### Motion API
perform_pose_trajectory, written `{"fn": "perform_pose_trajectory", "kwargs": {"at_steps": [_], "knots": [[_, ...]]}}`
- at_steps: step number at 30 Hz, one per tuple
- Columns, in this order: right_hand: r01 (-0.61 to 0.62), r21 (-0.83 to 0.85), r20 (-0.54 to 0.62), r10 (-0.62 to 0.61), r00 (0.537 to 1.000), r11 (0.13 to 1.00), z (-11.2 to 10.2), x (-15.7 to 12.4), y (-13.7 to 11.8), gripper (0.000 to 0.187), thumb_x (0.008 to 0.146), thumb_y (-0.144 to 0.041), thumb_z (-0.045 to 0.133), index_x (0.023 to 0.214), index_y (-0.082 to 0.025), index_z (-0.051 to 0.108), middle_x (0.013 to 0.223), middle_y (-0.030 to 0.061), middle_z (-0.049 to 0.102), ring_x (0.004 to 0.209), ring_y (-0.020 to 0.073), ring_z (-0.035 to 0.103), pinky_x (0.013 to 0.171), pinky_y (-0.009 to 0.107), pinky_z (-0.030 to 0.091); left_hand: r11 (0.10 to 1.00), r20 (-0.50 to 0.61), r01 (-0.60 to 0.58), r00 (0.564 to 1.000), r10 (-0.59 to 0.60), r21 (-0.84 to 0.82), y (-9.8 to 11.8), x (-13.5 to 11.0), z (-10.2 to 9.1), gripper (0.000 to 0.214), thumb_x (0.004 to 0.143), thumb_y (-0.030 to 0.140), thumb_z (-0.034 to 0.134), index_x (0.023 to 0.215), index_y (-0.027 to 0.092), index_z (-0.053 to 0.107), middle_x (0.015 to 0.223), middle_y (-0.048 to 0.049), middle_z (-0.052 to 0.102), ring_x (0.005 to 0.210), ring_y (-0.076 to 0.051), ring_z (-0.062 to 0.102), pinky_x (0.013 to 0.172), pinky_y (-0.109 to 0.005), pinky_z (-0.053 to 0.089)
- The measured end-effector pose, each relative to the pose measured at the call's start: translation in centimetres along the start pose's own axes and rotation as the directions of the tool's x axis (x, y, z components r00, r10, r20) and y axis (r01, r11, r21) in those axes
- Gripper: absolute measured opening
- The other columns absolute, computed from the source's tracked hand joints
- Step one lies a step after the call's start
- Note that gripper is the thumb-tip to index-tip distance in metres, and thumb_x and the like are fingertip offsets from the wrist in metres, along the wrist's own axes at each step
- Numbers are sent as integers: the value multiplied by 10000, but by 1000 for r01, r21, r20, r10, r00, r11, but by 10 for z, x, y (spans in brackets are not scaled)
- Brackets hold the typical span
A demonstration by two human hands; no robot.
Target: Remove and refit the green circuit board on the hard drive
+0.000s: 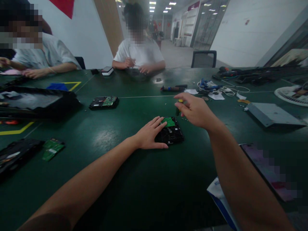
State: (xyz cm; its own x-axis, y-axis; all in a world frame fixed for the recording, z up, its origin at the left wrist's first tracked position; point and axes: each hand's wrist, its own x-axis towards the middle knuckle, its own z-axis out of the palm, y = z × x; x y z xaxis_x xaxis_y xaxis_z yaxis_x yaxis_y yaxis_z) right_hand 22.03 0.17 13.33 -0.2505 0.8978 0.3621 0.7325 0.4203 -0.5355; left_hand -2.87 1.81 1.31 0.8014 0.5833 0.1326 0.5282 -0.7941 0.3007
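Hard drive (175, 135): flat on the counter (96, 122), centre
Left hand (151, 133): fingers spread open, resting on the drive's left side
Right hand (193, 109): fingers gripping a yellow-topped tool (180, 101) by the drive's far right corner
Second drive (104, 102): farther left

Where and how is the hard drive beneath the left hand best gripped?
Probably by its left and right sides, from above: the hard drive lies flat, a low block, right side uncovered, the left hand over its left part.
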Motion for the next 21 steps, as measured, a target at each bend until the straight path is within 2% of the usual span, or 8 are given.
{"fn": "perform_pose_trajectory", "kwargs": {"at_steps": [2, 6, 10, 13, 17, 21], "knots": [[-54, 89, -4, 54, 999, 995, 1, 0, 3, 271, 986, -378, 601, 1204, -219, 625, 1104, 101, 733, 730, 201, 676, 711, 369, 516, 1000, 3, -1, 1000, 1, 2, 0, 0, -1, 1179, 793, 890, 588, 1676, 217, 193, 1760, -153, 112, 1623, -413, 86, 1288, -599, 220], [-114, 237, 79, 98, 992, 965, 0, 1, 5, 223, 993, -405, 606, 1116, -219, 625, 989, 70, 727, 695, 175, 671, 624, 321, 517, 1000, 4, 0, 1000, 0, 0, 0, -1, -1, 1192, 792, 897, 580, 1677, 201, 191, 1758, -160, 117, 1624, -411, 83, 1291, -591, 217], [-97, 214, 89, 80, 993, 972, -5, 1, 3, 255, 1021, -449, 563, 1060, -224, 678, 918, 50, 713, 703, 170, 651, 595, 305, 500, 1000, 7, -1, 1000, 1, 1, 0, -1, -1, 1185, 794, 896, 577, 1674, 195, 208, 1759, -160, 117, 1625, -407, 82, 1294, -581, 217], [-81, 213, 104, 60, 993, 974, -9, 0, 2, 263, 1022, -413, 563, 1144, -229, 707, 1010, 68, 738, 699, 160, 635, 592, 312, 496, 1000, 6, 0, 1000, 0, -2, -1, -1, -1, 1179, 794, 897, 575, 1676, 211, 198, 1762, -148, 109, 1624, -410, 87, 1290, -591, 220], [-131, 355, 148, 82, 986, 926, -11, -1, 1, 284, 1014, -365, 566, 1236, -224, 674, 1216, 104, 728, 687, 145, 639, 545, 308, 494, 1000, 6, 2, 1000, -2, 0, -2, -1, 0, 1190, 790, 902, 573, 1676, 202, 195, 1762, -153, 106, 1624, -408, 85, 1291, -588, 217], [-127, 409, 149, 72, 986, 903, -9, 0, 4, 296, 1036, -432, 543, 1142, -208, 705, 1152, 98, 743, 683, 133, 625, 537, 284, 482, 1000, 6, -4, 1000, 4, 1, -1, -1, 0, 1187, 793, 903, 567, 1676, 203, 194, 1762, -153, 105, 1623, -412, 92, 1292, -592, 212]]}}
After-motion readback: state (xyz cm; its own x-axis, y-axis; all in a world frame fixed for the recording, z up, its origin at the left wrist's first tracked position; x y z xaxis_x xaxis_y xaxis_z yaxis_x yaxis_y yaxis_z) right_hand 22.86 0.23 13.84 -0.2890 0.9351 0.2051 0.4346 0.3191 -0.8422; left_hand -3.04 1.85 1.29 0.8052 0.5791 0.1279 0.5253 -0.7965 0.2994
